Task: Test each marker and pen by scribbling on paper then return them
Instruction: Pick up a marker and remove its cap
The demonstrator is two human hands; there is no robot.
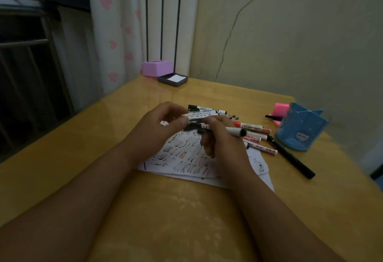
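Note:
White paper point(186, 158) covered in red and black scribbles lies on the yellow table point(165, 210). My right hand point(221, 143) grips a white marker with a black end point(236, 131) above the paper. My left hand point(159, 129) pinches something small at the marker's other end; what it holds is blurred. Behind the hands lies a pile of black-capped markers point(207, 110). To the right lie red-capped markers point(251, 127) and a long black pen point(290, 155).
A blue pen holder point(300, 129) stands at the right, with a pink sticky-note block point(279, 112) and a black pen point(273, 117) behind it. A dark tray of white notes point(173, 79) and a purple box point(156, 68) sit at the far edge by the curtain.

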